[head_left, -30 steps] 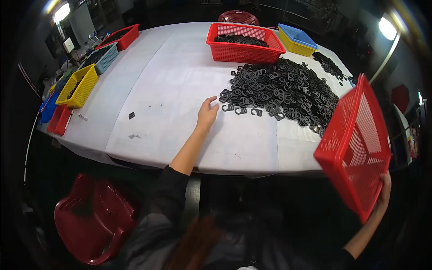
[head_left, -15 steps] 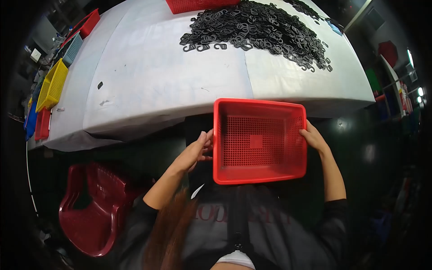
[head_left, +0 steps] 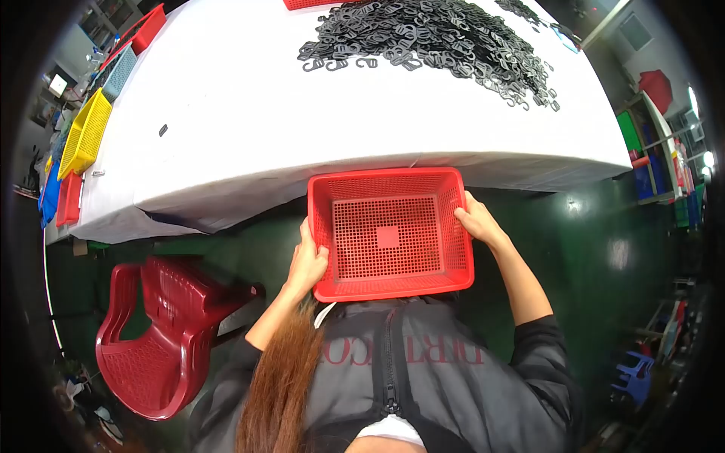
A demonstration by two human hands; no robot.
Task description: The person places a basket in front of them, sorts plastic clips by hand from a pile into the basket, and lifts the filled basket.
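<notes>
A red plastic basket point(head_left: 387, 290) with a perforated bottom is held level in front of my body, just off the table's front edge. Nothing lies inside it. My left hand point(head_left: 308, 263) grips its left side, thumb over the rim and fingers out of sight behind the wall. On the opposite side, my right hand point(head_left: 477, 219) is closed on the rim with the thumb inside. Beyond the basket, a large heap of black plastic hooks point(head_left: 438, 45) is spread on the white-covered table point(head_left: 249, 113).
One small black piece point(head_left: 163, 130) lies alone on the table's left part. A yellow basket point(head_left: 87, 136), a blue-grey basket point(head_left: 119, 79) and red baskets line the left edge. A dark red plastic chair point(head_left: 155, 347) stands at lower left, a blue stool point(head_left: 633, 375) at far right.
The basket has moved left and sits more squarely before my body. My left hand has gone from loose fingers beside the wall to a grip on the rim. The picture has brightened.
</notes>
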